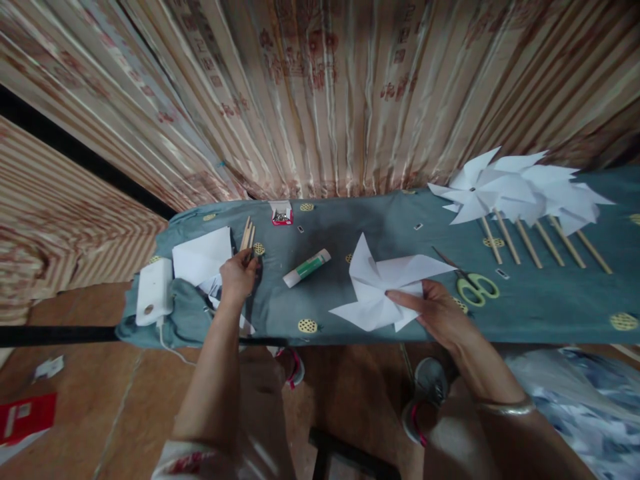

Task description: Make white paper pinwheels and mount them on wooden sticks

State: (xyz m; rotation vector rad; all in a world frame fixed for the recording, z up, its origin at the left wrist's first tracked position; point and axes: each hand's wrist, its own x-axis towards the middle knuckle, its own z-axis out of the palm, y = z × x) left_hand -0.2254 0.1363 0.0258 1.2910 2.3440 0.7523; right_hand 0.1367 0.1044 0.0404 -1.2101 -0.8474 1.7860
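Observation:
My right hand [443, 310] pinches a white paper pinwheel [373, 293] near its middle, thumb on top, just above the cloth. Over at the left, my left hand [239, 277] has its fingers closed on the near ends of a few thin wooden sticks [247, 235]. Whether it has lifted one of them cannot be made out. Between the hands lies a green and white glue stick [307, 268]. Scissors with light green handles [477, 289] rest just past my right hand. Several finished pinwheels on sticks [520, 190] lie in an overlapping row at the far right.
A small red box of metal pins [282, 215] stands open near the back edge. White paper sheets [203, 255] and a white device with a cord [154, 291] occupy the left end of the narrow cloth-covered table [370, 220]. A patterned curtain [320, 100] hangs right behind it.

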